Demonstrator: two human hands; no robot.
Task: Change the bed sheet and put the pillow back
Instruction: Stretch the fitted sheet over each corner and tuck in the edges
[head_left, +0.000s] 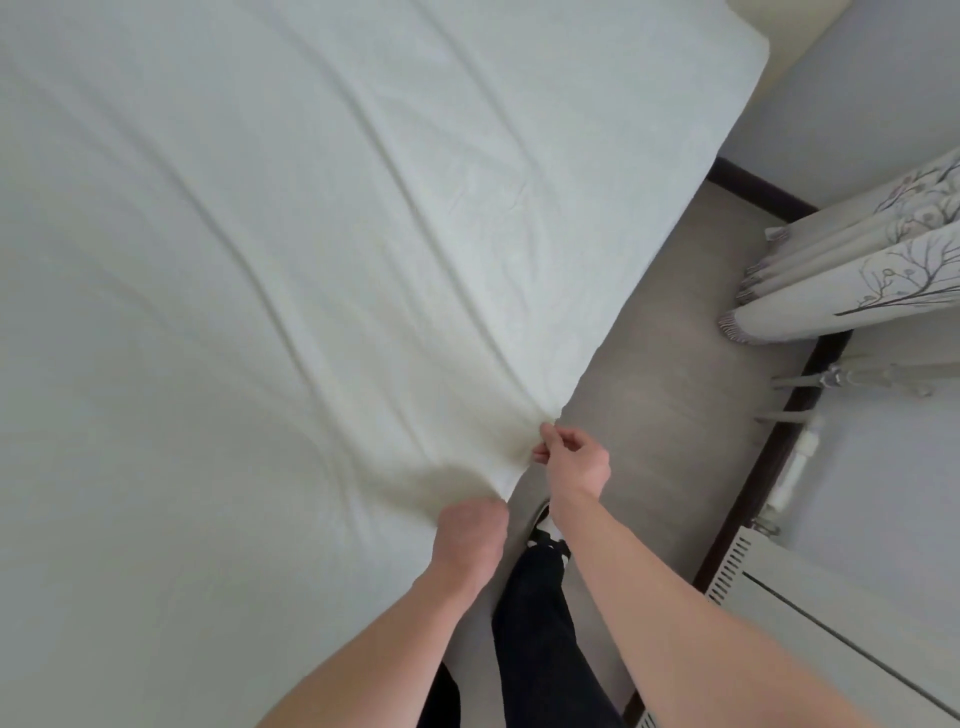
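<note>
At the bed's near edge, your left hand (470, 525) grips the white sheet (260, 260) in a fist, and just beside it your right hand (574, 460) pinches the same hem. Wrinkles fan out across the mattress. Beside you, a narrow floor strip (660, 364) runs between bed, curtain (857, 270) and radiator (810, 603).

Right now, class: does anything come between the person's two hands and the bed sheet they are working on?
Nothing visible does. The left hand and the right hand both already grip the white bed sheet at the mattress edge beside the floor, with no object between them and the fabric.
</note>
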